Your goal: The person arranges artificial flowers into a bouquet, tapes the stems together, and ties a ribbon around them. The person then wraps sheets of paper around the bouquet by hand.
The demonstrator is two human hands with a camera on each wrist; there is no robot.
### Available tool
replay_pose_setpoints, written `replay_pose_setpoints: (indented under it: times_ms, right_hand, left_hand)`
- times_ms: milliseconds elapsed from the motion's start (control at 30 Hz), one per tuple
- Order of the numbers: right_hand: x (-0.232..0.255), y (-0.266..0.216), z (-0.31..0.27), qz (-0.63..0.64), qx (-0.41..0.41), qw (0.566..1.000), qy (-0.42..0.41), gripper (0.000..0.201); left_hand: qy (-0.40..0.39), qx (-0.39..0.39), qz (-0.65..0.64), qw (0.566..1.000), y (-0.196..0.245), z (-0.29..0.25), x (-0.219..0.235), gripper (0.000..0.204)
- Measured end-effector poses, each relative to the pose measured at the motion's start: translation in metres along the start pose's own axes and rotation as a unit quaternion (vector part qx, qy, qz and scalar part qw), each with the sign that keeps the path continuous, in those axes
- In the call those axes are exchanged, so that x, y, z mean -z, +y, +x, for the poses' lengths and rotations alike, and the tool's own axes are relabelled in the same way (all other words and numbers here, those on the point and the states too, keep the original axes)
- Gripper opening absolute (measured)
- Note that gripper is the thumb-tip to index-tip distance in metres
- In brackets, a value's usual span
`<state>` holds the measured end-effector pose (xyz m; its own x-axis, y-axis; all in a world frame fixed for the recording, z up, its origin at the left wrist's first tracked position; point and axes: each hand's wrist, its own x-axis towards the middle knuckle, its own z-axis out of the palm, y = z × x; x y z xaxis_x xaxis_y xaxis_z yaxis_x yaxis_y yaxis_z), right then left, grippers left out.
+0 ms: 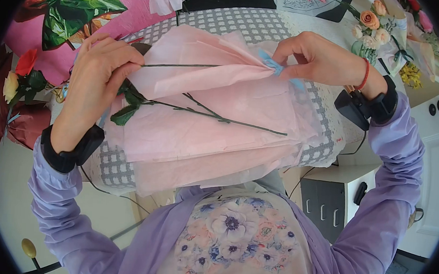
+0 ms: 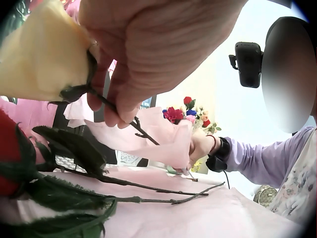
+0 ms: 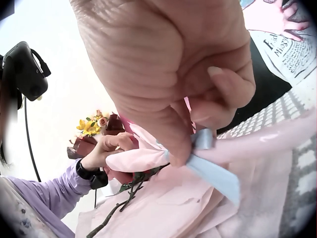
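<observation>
My left hand pinched a cream rose by its stem near the table's left edge. Right hand, thumb to fingers, pinched the gathered pink wrap at its blue ribbon, toward the far right corner. Two loose stems lay on pink sheets, nearer me.

A pleated pale-pink paper bundle is barring the far side; thin dark-green stems are crossing flat pale-pink paper sheets, with passing room lying open nearer the person.
</observation>
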<state>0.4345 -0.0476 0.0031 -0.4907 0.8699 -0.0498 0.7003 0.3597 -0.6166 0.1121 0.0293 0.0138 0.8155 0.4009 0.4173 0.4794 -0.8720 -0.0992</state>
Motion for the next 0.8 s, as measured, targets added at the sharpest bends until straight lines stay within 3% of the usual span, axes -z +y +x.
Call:
replay_pose_setpoints:
  times_ms: [200, 300, 367, 500, 567, 633, 733, 800]
  right_hand:
    - [0.013, 0.026, -0.008, -0.128, 0.045, 0.990, 0.038, 0.015]
    - [0.023, 0.031, -0.017, -0.185, 0.007, 0.982, 0.044, 0.016]
    - [0.030, 0.024, -0.025, -0.171, -0.073, 0.979, 0.089, 0.017]
    - [0.049, 0.045, -0.035, -0.149, -0.103, 0.975, 0.129, 0.015]
    - [0.052, 0.046, -0.041, -0.008, -0.232, 0.958, 0.166, 0.012]
    - [0.053, 0.050, -0.050, 0.013, -0.260, 0.950, 0.175, 0.015]
    - [0.045, 0.047, -0.065, 0.054, -0.328, 0.924, 0.187, 0.039]
    - [0.041, 0.044, -0.077, 0.056, -0.351, 0.913, 0.199, 0.043]
  left_hand:
    - [0.018, 0.012, 0.038, 0.999, -0.026, -0.009, 0.011, 0.007]
    - [0.017, 0.059, 0.029, 0.998, -0.043, -0.019, 0.021, 0.006]
    - [0.019, 0.069, 0.032, 0.997, -0.047, -0.025, 0.026, 0.005]
    - [0.020, 0.104, -0.017, 0.994, -0.041, -0.031, 0.029, 0.004]
    - [0.007, 0.099, -0.032, 0.995, -0.027, -0.029, 0.028, 0.003]
    - [0.020, 0.076, -0.041, 0.996, -0.018, -0.026, 0.023, 0.004]
    - [0.010, 0.068, -0.052, 0.996, -0.002, -0.026, 0.020, 0.007]
    - [0.009, 0.051, -0.062, 0.997, 0.001, -0.024, 0.019, 0.007]
